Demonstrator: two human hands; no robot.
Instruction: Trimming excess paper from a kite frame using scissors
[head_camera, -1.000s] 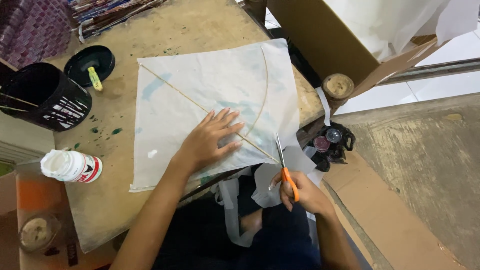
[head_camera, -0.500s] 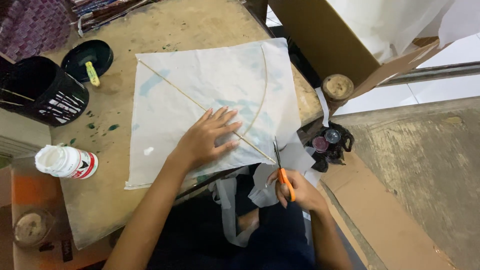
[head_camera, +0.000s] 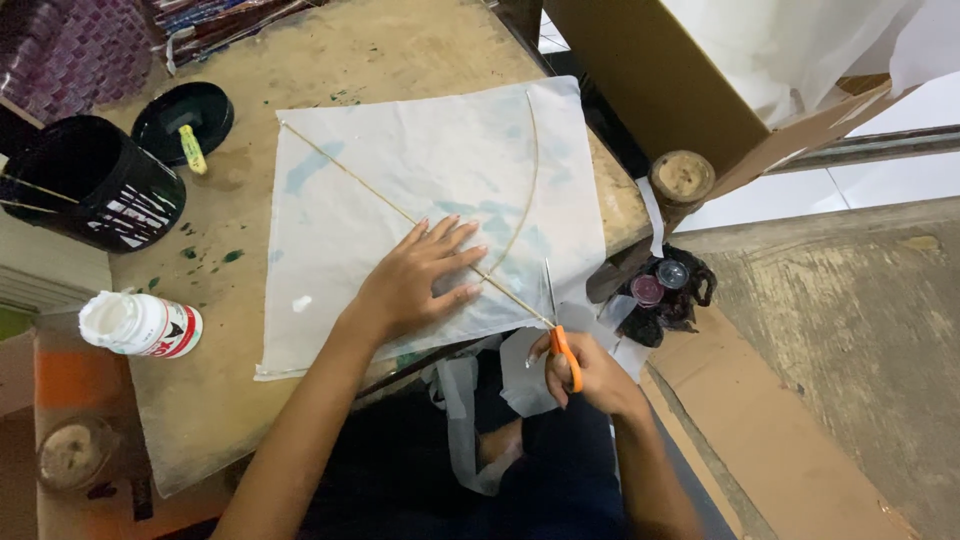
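Observation:
A square white paper kite (head_camera: 420, 190) with a straight stick and a bowed stick lies on a worn wooden table (head_camera: 230, 410). My left hand (head_camera: 415, 280) rests flat on the kite near its lower corner, fingers spread. My right hand (head_camera: 585, 370) grips orange-handled scissors (head_camera: 558, 320), whose blades point up at the kite's lower right edge where the straight stick ends. White paper scraps (head_camera: 465, 420) hang below the table edge over my lap.
A black cup (head_camera: 95, 185) and a black lid with a yellow piece (head_camera: 185, 120) stand at the table's left. A white glue bottle (head_camera: 140, 325) lies near the left edge. A cardboard box (head_camera: 660, 80), a round spool (head_camera: 682, 178) and small jars (head_camera: 660, 285) sit at right.
The view has shifted slightly. My right hand with the scissors has crept a little along the kite's lower right edge. My left hand stays pressed on the paper.

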